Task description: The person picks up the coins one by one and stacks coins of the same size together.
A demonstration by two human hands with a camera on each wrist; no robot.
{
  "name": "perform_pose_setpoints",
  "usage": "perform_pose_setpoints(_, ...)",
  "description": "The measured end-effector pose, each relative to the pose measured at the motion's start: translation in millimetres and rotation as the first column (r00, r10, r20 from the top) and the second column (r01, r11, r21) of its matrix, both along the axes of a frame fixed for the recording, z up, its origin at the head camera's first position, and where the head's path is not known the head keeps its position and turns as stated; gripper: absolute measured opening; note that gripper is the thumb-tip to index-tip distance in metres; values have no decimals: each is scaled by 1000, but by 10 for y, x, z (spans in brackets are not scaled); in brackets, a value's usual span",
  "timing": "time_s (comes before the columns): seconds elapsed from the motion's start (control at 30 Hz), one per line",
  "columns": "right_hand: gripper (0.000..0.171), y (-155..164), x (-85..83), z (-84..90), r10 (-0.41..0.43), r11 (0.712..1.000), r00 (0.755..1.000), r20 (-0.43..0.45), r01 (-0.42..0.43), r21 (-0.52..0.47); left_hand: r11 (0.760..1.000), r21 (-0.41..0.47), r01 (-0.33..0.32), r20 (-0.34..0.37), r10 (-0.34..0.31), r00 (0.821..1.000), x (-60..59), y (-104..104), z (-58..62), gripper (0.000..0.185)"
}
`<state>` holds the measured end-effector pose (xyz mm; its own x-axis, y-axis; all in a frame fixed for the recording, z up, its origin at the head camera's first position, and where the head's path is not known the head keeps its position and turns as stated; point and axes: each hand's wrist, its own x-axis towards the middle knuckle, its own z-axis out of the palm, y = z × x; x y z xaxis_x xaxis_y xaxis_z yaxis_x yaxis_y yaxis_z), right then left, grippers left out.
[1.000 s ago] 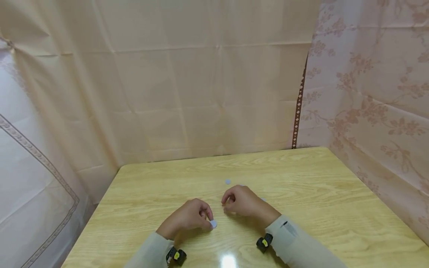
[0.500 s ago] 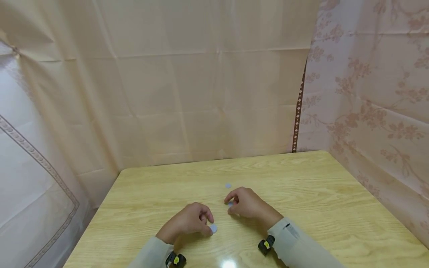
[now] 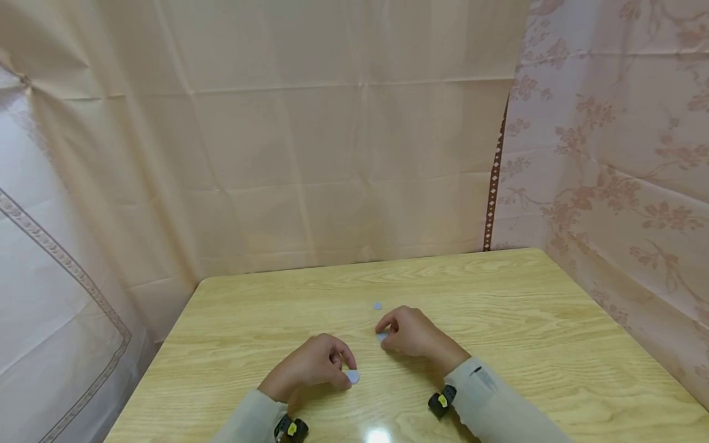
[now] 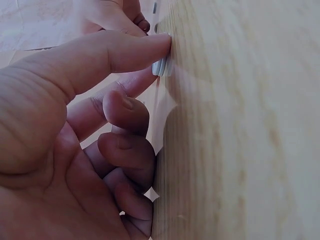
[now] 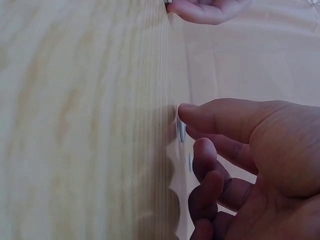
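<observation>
My left hand (image 3: 310, 368) pinches a small pale disc (image 3: 352, 376) flat against the desk (image 3: 526, 320). My right hand (image 3: 412, 333) has its grip on a second disc (image 3: 381, 336). A third disc (image 3: 377, 306) lies untouched, just beyond. Nothing is lifted yet.

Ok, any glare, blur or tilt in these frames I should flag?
Head view: sharp, with a bright glare spot on the table near edge. Left wrist view: turned sideways, table grain soft, left hand large and close. Right wrist view: also sideways, wood blurred, right hand casting a shadow.
</observation>
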<state>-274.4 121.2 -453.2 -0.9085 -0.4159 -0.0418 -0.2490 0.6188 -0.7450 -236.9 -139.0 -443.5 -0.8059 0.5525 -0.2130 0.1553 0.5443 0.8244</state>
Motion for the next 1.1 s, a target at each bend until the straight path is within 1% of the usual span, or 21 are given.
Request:
perform_pose_setpoints(0.2, 18, 29, -4, 2, -25, 1000, 1000, 18, 24, 7, 1000, -4, -6, -10, 6, 1000, 17, 17, 4, 19)
perform_pose_setpoints(0.43, 10, 39, -11, 12, -53, 999, 998, 42, 53, -12, 1000, -22, -10, -14, 10, 1000, 19, 17, 4, 19)
perform_pose_setpoints(0.63, 8, 29, -17, 13, -75, 997, 997, 31, 75, 2, 999, -31, -12, -13, 12, 1000, 14, 12, -6, 19)
perform_pose_setpoints(0.83, 9, 36, -24, 1, -74, 997, 997, 28, 75, -11, 999, -38, -7, -17, 7, 1000, -2, 11, -16, 20)
perform_pose_setpoints(0.93, 11, 31, -23, -4, -76, 997, 997, 3, 76, 7, 999, -40, -4, -18, 4, 1000, -3, 13, -16, 20)
perform_pose_setpoints(1.1, 14, -5, -8, 18, -64, 996, 996, -66, 68, 60, 999, -36, -8, -18, 7, 1000, -9, 7, -32, 20)
